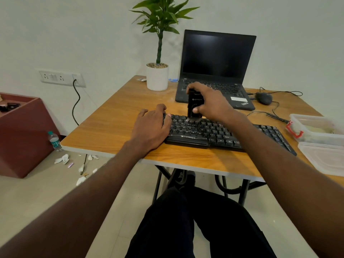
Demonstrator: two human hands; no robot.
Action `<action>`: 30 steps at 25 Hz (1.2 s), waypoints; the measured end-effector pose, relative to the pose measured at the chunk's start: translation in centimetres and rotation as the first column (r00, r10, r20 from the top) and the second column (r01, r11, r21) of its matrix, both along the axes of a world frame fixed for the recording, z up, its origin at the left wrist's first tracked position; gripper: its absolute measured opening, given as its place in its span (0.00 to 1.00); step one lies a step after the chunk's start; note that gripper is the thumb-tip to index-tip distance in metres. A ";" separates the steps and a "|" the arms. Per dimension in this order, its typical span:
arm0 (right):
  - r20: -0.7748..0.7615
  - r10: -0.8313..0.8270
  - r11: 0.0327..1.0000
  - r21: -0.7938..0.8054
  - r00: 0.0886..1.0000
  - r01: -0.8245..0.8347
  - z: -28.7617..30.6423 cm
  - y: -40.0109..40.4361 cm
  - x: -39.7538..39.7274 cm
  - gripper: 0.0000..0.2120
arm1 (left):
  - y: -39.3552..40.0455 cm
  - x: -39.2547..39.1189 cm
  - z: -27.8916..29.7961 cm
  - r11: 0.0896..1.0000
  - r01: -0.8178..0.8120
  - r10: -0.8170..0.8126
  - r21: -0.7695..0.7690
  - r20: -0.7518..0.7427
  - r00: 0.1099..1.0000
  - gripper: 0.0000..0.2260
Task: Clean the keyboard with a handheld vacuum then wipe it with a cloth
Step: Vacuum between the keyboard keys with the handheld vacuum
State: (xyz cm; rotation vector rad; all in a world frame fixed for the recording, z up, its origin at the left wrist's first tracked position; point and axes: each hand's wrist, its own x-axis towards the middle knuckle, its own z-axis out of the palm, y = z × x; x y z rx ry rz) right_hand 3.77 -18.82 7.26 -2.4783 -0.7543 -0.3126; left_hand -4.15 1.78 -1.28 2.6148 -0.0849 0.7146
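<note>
A black keyboard point(214, 133) lies across the wooden table point(115, 123) in front of me. My right hand point(210, 103) grips a small black handheld vacuum point(194, 107) upright, its brush tip touching the keys near the keyboard's upper left. My left hand point(151, 125) rests flat on the keyboard's left end, fingers straight and partly over the edge. No cloth shows clearly; a clear box at the right holds something pale.
Behind the keyboard stand an open black laptop point(217, 71) and a potted plant point(157, 77). A wired mouse point(264, 98) lies at the right rear. A clear plastic box point(316, 127) and its lid point(323, 157) sit at the right edge. Paper scraps and a bottle point(55, 141) lie on the floor, left.
</note>
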 end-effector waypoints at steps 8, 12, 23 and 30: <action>-0.049 -0.038 0.998 0.040 0.998 0.040 -0.7 -1.3 0.1 0.33 | 0.0 0.1 -0.1 1.000 0.002 -0.002 -0.013 -0.002 1.000 0.19; 0.037 -0.162 0.984 -0.069 0.986 0.164 -0.1 -2.1 0.2 0.34 | 0.0 0.0 0.0 1.000 0.006 -0.006 -0.002 -0.001 1.000 0.18; -0.034 -0.077 0.980 0.179 0.996 0.082 -0.6 -3.7 -0.5 0.34 | 0.1 -0.3 0.1 0.999 -0.003 0.003 0.034 -0.003 1.000 0.19; 0.055 -0.104 0.971 0.222 0.993 0.090 -0.7 -4.9 -2.8 0.37 | -0.4 -0.2 1.3 0.999 -0.001 0.002 0.039 -0.022 1.000 0.24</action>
